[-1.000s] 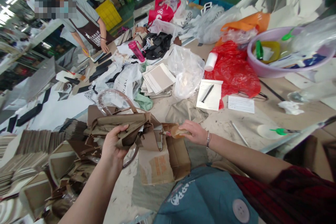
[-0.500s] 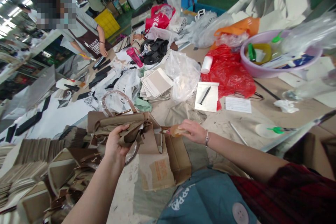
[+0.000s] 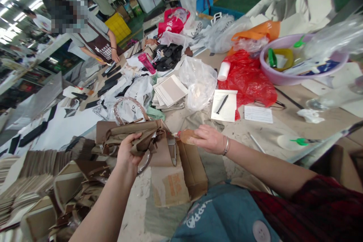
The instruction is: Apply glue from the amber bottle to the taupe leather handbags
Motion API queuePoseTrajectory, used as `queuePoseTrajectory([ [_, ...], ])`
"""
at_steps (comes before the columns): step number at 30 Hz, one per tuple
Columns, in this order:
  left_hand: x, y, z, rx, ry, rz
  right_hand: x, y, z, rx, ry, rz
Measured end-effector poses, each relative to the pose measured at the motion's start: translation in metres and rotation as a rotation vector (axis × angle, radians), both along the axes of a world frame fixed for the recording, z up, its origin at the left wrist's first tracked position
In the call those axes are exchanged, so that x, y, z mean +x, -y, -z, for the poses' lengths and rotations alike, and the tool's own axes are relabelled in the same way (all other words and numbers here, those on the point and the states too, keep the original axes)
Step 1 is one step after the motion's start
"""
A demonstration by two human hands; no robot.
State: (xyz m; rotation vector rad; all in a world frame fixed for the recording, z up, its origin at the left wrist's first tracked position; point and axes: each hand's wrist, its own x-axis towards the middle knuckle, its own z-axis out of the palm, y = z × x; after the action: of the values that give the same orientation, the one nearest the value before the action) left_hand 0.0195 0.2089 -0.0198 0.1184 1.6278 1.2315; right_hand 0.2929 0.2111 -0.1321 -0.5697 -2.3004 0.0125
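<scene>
My left hand [image 3: 128, 153] is closed on a bunch of brown leather pieces [image 3: 133, 136] held above the table. To its right, my right hand [image 3: 208, 138] grips a small brownish bottle [image 3: 185, 136] lying sideways, its tip pointing at the leather pieces. Under both hands lies a worn cardboard box [image 3: 181, 174]. A clear plastic hoop-shaped handle [image 3: 124, 106] rests just behind the leather bunch.
Stacks of tan and brown cut pieces [image 3: 34, 181] fill the left. Behind are grey sample cards [image 3: 170, 90], a clear plastic bag [image 3: 200, 81], a notepad with pen [image 3: 224, 105], a red bag [image 3: 249, 77] and a purple basin [image 3: 300, 64]. Another person [image 3: 93, 38] works at the far left end.
My right hand with the bottle has lifted slightly and drawn nearer the leather bunch. The left hand has held its grip and barely shifted.
</scene>
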Motion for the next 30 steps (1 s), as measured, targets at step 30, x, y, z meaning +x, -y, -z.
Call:
queuePoseTrajectory([
  [30,-0.002,-0.002,-0.006,-0.09,-0.098,0.016,0.002,-0.01,-0.02,-0.11,-0.159,0.044],
])
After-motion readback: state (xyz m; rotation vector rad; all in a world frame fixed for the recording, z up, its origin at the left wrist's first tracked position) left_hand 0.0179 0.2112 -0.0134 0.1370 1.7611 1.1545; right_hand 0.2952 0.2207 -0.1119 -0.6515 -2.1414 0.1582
